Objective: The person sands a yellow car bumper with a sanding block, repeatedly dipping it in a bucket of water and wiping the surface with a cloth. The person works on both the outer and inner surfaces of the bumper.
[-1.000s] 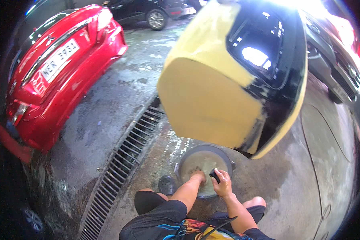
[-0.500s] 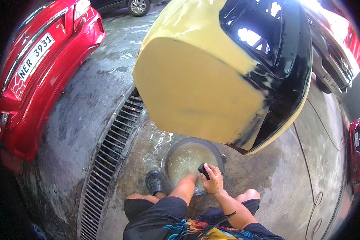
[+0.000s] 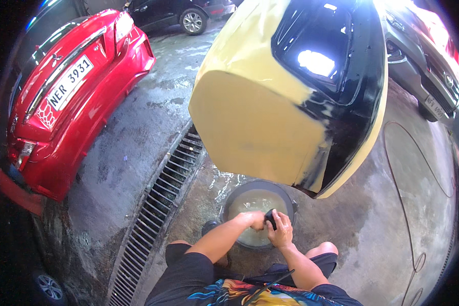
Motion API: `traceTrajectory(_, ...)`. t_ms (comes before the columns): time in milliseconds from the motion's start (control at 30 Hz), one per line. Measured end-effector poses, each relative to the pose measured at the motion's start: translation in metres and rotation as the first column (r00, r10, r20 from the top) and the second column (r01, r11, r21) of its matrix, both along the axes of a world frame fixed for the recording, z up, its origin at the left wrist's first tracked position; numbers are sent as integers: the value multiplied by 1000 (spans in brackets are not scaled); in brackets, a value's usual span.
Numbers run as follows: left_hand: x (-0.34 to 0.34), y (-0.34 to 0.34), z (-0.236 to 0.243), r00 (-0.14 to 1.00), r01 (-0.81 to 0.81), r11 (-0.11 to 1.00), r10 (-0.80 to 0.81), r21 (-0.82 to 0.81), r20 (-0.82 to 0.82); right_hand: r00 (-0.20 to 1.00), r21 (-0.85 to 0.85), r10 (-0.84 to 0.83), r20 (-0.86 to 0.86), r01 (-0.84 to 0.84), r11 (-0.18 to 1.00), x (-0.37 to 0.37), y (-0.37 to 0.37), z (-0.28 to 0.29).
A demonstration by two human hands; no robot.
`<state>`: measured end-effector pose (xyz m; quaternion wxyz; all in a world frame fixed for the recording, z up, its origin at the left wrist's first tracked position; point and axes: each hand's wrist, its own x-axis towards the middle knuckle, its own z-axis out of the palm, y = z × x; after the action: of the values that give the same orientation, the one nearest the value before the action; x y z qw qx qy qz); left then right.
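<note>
My right hand (image 3: 280, 230) grips a small black block (image 3: 270, 218) over a round grey tub (image 3: 227, 200) of cloudy water (image 3: 255, 200). Just left of the block, my left hand (image 3: 255, 220) is above the water with its fingers curled down; what they hold, if anything, is hidden behind them. The tub sits on wet concrete, below a car body (image 3: 255, 132) in dull yellow with black patches and a dark window opening.
A red car (image 3: 71, 132) stands at left, beside a metal drain grate (image 3: 158, 188). A dark car (image 3: 173, 13) is at the back, a grey vehicle (image 3: 423, 81) at right. A thin hose (image 3: 408, 229) lies on the right floor; a dark shoe (image 3: 209, 227) is beside the tub.
My left hand has lifted out of the cloudy water and moved up beside the black block. My right hand still holds the block. The view has shifted slightly.
</note>
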<state>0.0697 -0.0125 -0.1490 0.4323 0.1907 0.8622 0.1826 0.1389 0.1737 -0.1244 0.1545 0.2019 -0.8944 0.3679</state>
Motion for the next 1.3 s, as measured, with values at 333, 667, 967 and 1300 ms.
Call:
traceTrajectory(333, -57, -79, 315, 954, 77, 893, 63, 442, -294, 999, -81, -37, 2, 37, 996, 3, 3, -1)
traceTrajectory(667, -305, -49, 608, -295, 90, 958, 286, 272, -912, 1000, -64, -17, -19, 16, 998, 1, 3, -1)
traceTrajectory(967, -395, -76, 594, -334, -230, 962, 65, 148, -940, 994, -17, -107, 26, 107, 994, 0, -4, 10)
traceTrajectory(1300, -269, -134, 505, -428, 83, 978, 210, 193, -879, 999, -44, 37, 34, -36, 998, -2, 1, 5)
